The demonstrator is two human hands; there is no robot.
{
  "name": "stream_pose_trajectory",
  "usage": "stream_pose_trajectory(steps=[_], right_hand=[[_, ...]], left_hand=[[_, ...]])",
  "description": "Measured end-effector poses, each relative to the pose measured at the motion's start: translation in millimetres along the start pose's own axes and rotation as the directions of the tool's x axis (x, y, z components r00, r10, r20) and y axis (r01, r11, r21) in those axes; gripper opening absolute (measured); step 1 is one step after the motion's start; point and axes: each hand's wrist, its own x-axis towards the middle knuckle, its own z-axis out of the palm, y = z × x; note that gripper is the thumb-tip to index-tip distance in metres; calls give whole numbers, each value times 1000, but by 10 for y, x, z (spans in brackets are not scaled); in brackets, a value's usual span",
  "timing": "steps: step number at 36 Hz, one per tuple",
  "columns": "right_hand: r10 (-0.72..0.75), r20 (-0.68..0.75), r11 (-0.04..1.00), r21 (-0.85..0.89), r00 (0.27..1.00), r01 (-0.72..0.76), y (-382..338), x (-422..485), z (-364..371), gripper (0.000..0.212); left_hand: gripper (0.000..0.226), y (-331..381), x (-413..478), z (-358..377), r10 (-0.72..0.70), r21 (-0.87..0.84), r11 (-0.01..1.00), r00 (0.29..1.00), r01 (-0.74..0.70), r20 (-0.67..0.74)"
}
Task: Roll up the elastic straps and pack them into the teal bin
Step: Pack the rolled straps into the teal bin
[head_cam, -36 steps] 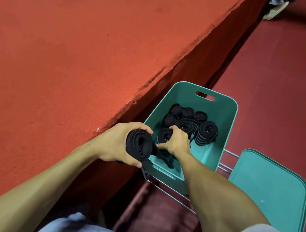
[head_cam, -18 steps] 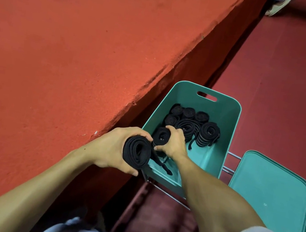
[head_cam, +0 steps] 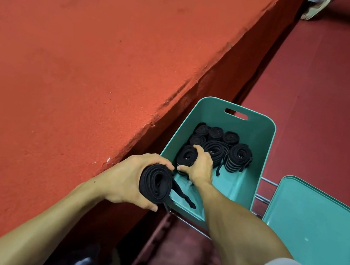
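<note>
Eight black coils of elastic strap show in my feed: flat woven bands wound into spirals, their edges ribbed in layers. My left hand [head_cam: 126,178] has its fingers [head_cam: 160,161] curled over the largest, a loosely wound black strap roll [head_cam: 156,183] with an oval hollow at its centre. I hold it just outside the near corner of the smooth teal plastic bin [head_cam: 266,151], and its free tail [head_cam: 183,196] droops across the bin's near rim. My right hand [head_cam: 201,167] is inside the bin, thumb and curled fingers gripping a tighter black strap roll [head_cam: 187,156] at the near left; whether it rests on the bottom I cannot tell. Six packed rolls [head_cam: 216,150] lie beyond it, four small and tight towards the far wall, two bigger and looser to the right.

The bin has rounded corners, sloping walls and an oval handle slot [head_cam: 236,114] in its far wall. It sits on a chromed wire rack [head_cam: 263,190], with a flat teal lid [head_cam: 311,234] with a raised lip just beside it. To the left runs a grainy orange-red ledge [head_cam: 65,69] with a chipped edge.
</note>
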Motion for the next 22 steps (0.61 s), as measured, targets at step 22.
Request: stream_pose_trajectory(steps=[22], right_hand=[[-33,20,996,81,999,32,164,135,-80,99]], left_hand=[[81,-2,-14,32,48,46,998,999,-47,-17]])
